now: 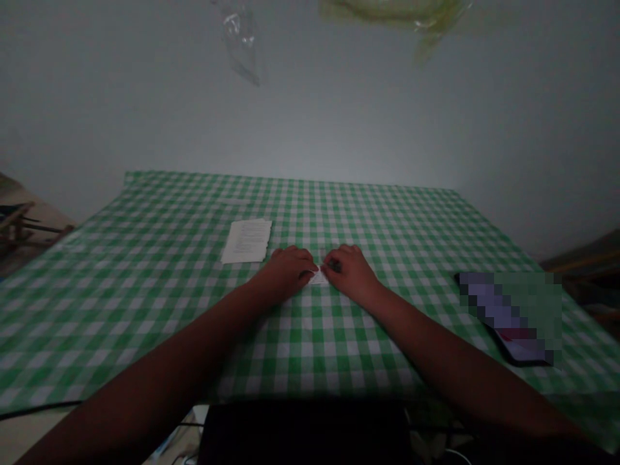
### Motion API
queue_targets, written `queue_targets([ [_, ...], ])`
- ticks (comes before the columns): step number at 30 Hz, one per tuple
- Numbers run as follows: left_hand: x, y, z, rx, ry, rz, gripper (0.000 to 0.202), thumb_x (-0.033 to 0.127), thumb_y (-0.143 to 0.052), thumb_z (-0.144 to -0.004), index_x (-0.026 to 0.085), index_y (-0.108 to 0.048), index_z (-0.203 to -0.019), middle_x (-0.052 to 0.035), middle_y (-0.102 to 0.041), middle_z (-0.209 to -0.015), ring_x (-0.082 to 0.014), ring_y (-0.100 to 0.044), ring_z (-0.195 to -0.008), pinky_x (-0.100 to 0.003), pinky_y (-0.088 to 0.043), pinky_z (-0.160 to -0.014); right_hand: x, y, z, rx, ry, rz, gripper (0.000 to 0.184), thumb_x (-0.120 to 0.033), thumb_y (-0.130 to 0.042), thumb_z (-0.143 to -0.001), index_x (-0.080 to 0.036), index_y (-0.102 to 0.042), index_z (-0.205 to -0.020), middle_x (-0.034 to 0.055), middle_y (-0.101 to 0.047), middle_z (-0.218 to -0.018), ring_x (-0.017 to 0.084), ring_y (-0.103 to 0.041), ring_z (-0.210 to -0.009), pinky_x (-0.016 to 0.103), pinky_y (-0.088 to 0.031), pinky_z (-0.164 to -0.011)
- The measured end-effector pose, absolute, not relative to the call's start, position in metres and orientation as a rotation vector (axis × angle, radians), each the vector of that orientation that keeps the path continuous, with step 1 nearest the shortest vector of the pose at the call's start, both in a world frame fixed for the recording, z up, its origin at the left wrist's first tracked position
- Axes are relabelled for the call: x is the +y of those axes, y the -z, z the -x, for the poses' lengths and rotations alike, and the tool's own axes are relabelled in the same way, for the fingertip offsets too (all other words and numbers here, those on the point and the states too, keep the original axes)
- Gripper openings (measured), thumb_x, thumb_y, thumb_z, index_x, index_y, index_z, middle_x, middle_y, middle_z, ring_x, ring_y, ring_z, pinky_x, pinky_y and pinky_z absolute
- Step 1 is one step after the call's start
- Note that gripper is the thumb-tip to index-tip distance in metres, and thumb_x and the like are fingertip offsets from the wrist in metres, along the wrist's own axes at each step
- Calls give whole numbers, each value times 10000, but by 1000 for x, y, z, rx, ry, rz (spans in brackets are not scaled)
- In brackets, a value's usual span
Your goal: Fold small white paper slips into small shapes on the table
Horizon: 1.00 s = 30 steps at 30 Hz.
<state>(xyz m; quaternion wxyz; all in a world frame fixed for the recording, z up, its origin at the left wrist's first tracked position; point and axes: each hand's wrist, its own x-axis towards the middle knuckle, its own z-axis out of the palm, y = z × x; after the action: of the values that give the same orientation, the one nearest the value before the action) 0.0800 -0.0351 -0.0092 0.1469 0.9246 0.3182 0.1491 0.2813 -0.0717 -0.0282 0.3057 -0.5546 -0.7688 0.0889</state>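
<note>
Paper scrap (318, 279) between left hand (289, 270), right hand (351, 271)

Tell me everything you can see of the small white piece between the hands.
The small white piece looks like thin paper and lies flat on the green-and-white checked tablecloth, near its middle. Only a narrow strip shows, with the rest hidden under fingers. The left hand covers its left end and the right hand its right end, fingertips close together over it. Dim light hides any print or folds, so its full shape cannot be told.
</note>
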Motion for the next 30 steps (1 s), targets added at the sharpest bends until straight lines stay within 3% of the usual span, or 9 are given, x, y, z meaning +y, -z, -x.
queue_targets([
  [8, -39, -4, -77, 1031, -189, -2712, 234, 284, -594, -889, 320, -706, -1092, -1, -665, -1204, -236, -556, -1125, -413, -375, -905, -77, 25, -277, -2039, -226, 1548, 261, -444, -707, -834, -193, -643, -800, 32, -614, -786, 189, -541, -790, 335, -404, -800],
  [20, -39, -4, -78, 1070, -197, -2655, 226, 300, -602, -866, 280, -667, -1082, -15, -653, -1247, -247, -545, -1193, -456, -356, -960, -70, 21, -272, -1877, -401, 1654, 204, -316, -768, -736, -205, -605, -686, 5, -630, -721, 164, -553, -741, 304, -401, -712],
  [30, -37, 0, -77, 1068, -217, -2644, 213, 301, -610, -860, 284, -663, -1066, -7, -652, -1242, -240, -541, -1193, -446, -347, -963, -68, 25, -274, -1853, -416, 1650, 267, -332, -777, -720, -207, -554, -644, -14, -581, -681, 149, -520, -695, 285, -372, -657],
])
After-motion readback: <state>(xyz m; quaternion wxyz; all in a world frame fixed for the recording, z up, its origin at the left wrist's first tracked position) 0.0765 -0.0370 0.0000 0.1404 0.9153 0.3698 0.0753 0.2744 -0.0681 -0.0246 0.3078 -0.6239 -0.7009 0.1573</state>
